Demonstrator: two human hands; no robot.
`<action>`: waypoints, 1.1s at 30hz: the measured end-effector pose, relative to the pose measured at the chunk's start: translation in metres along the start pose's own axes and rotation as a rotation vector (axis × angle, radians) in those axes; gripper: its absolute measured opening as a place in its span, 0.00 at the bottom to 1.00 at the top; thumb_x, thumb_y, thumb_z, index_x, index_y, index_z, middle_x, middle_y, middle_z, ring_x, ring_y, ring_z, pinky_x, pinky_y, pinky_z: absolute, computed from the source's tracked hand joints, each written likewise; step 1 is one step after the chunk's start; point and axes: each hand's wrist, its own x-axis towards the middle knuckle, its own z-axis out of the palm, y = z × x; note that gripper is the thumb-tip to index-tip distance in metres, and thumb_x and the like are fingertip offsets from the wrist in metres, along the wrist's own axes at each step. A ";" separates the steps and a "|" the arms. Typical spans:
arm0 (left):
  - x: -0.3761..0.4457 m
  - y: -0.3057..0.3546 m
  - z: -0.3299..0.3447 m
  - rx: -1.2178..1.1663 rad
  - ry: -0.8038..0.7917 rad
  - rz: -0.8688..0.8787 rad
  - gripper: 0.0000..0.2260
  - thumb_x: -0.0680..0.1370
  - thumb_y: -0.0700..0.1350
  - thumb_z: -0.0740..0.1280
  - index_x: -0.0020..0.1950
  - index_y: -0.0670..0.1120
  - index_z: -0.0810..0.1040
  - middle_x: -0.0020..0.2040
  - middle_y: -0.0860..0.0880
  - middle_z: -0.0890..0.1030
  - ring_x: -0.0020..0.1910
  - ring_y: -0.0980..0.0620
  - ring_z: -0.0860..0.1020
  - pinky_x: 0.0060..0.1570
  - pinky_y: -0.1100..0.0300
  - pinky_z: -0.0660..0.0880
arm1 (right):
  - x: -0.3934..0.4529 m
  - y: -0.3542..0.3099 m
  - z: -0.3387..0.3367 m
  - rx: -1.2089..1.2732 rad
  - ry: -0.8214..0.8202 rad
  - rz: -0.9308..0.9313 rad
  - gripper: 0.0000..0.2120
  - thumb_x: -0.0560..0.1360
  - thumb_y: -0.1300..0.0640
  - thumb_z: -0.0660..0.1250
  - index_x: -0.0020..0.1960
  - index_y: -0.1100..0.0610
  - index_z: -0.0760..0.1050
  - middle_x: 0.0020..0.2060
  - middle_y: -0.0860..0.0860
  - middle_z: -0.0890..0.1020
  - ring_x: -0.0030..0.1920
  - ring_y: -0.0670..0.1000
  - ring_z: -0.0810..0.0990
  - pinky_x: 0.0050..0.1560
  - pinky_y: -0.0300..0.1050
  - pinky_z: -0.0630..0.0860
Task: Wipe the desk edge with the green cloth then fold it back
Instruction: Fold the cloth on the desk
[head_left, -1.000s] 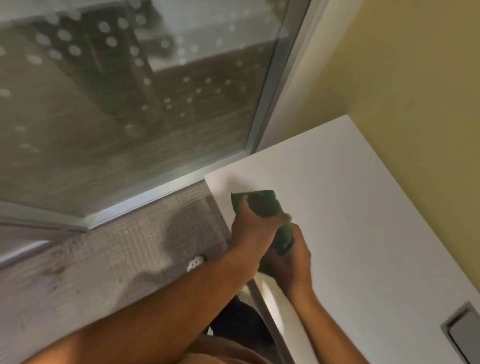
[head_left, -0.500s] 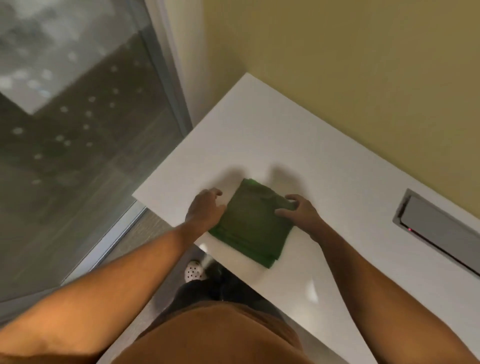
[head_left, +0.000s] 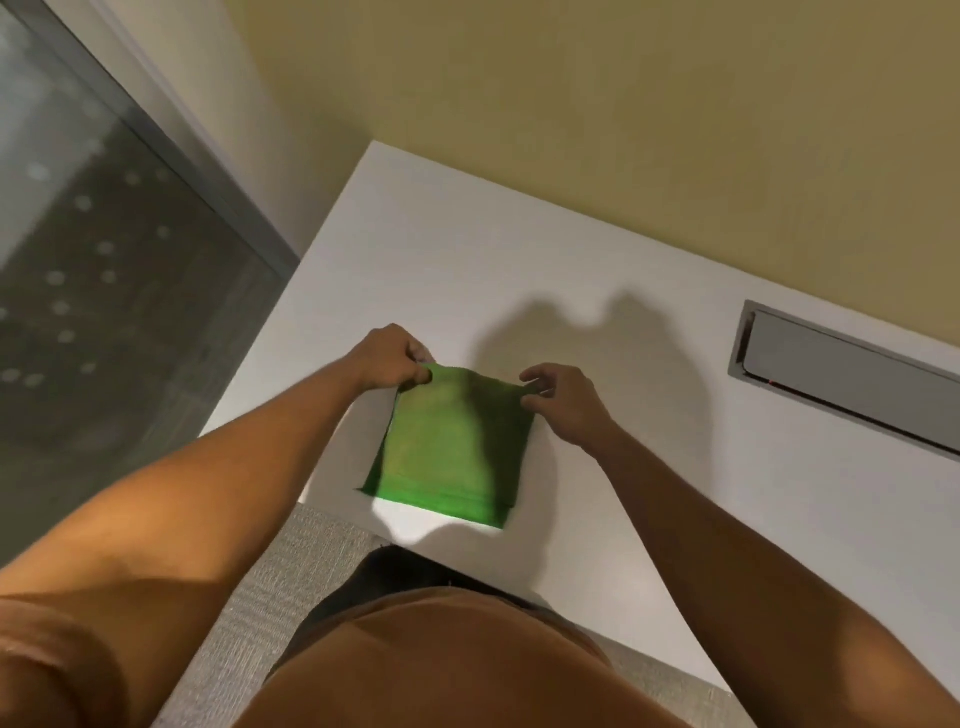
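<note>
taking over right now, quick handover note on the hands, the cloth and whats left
Left hand: fingers pinched on the far left corner of the green cloth.
Right hand: fingers pinched on the far right corner.
Cloth: a rough square lying on the white desk, near its left front corner, with its near edge close to the desk's front edge. It looks layered along that near edge.
Done: no wiping is under way; the cloth is laid flat for folding.
Left: probably bring the far corners toward you for another fold, then set it down. I cannot tell from this view whether the edge is clean.
</note>
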 end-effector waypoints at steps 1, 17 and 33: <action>-0.006 -0.002 -0.006 0.006 0.003 0.034 0.10 0.73 0.41 0.79 0.52 0.52 0.91 0.35 0.62 0.86 0.40 0.64 0.83 0.46 0.63 0.79 | -0.004 -0.003 -0.003 0.008 0.010 -0.027 0.17 0.73 0.63 0.76 0.61 0.54 0.84 0.50 0.52 0.87 0.48 0.51 0.85 0.53 0.41 0.77; -0.119 -0.087 0.069 0.525 0.149 0.684 0.06 0.72 0.39 0.80 0.47 0.48 0.91 0.45 0.50 0.86 0.48 0.43 0.84 0.47 0.51 0.79 | -0.100 0.028 0.058 -0.539 -0.016 -0.452 0.12 0.73 0.64 0.76 0.55 0.55 0.85 0.49 0.52 0.89 0.53 0.58 0.83 0.56 0.52 0.79; -0.044 -0.064 0.061 0.420 -0.084 0.294 0.21 0.79 0.60 0.72 0.66 0.47 0.83 0.59 0.47 0.81 0.64 0.45 0.73 0.63 0.48 0.73 | -0.066 0.009 0.076 -0.486 -0.056 0.061 0.23 0.82 0.48 0.68 0.74 0.54 0.72 0.67 0.55 0.75 0.70 0.59 0.69 0.70 0.54 0.71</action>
